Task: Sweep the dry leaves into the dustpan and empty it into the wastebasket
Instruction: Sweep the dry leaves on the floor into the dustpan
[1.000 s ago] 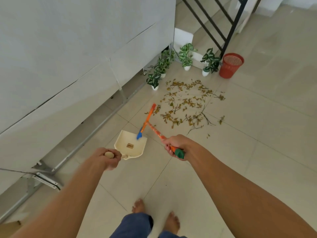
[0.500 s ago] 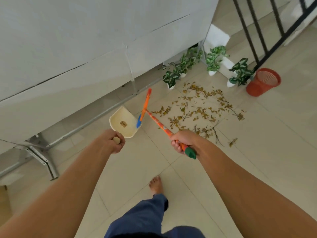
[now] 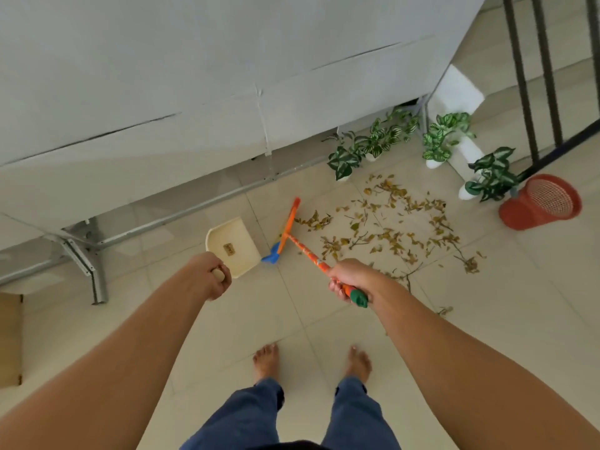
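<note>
Right hand (image 3: pixel 349 280) grips broom (image 3: pixel 305 252), handle slanting forward-left toward dustpan (image 3: pixel 243 251)

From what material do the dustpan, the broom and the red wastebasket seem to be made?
The dustpan: cream, smooth, matte, probably plastic; its handle end looks like wood. The broom: glossy orange head with blue bristles, likely plastic. The wastebasket: red with mesh-like openwork walls, apparently moulded plastic.

The dustpan (image 3: pixel 232 246) sits just left of the broom (image 3: pixel 289 227); the dry leaves (image 3: pixel 396 222) lie on the floor (image 3: pixel 487 319) to the broom's right; potted plants (image 3: pixel 389 138) stand behind the leaves; the wastebasket (image 3: pixel 540 203) stands farthest right, beside one plant.
</note>
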